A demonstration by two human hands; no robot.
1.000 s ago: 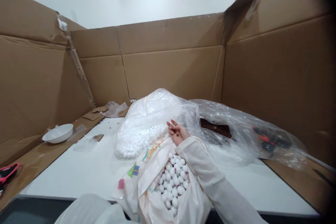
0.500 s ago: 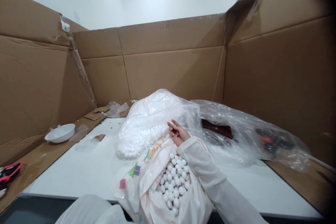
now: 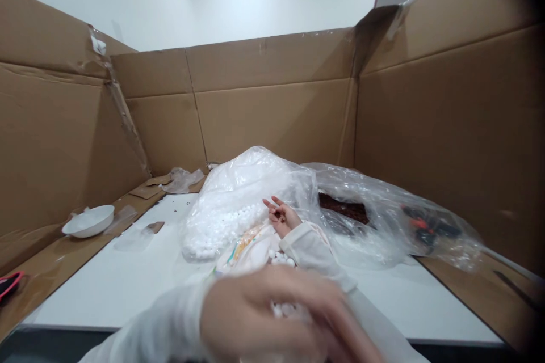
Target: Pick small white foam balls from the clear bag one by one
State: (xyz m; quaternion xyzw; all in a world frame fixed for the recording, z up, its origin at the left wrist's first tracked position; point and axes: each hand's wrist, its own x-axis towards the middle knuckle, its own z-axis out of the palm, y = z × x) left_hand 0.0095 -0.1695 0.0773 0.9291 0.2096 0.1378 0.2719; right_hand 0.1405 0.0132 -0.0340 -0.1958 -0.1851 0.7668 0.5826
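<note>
My right hand (image 3: pixel 283 219) is palm up beyond the mouth of a printed plastic bag. Small reddish-brown bits, too small to name, lie in its palm under partly curled fingers, while two fingers stretch out. My left hand (image 3: pixel 268 312) is a motion blur across the front, over the bag, and its grip cannot be made out. White balls (image 3: pixel 281 259) show in the bag, partly covered by that hand. The printed bag (image 3: pixel 247 249) is mostly hidden. Behind it, a large clear bag (image 3: pixel 238 198) holds many small white balls, close to my right fingertips.
A clear plastic sheet (image 3: pixel 383 238) covers the right side, with a dark brown piece (image 3: pixel 343 208) beneath. On the left are a white bowl (image 3: pixel 89 222), a cardboard scrap (image 3: pixel 156 227) and pink-handled scissors (image 3: pixel 11 283). Cardboard walls (image 3: pixel 272 119) surround the white table (image 3: pixel 106 283).
My left hand has swung in from below, over the printed bag, covering most of its white balls. My right hand stays about where it was, and the view has shifted slightly.
</note>
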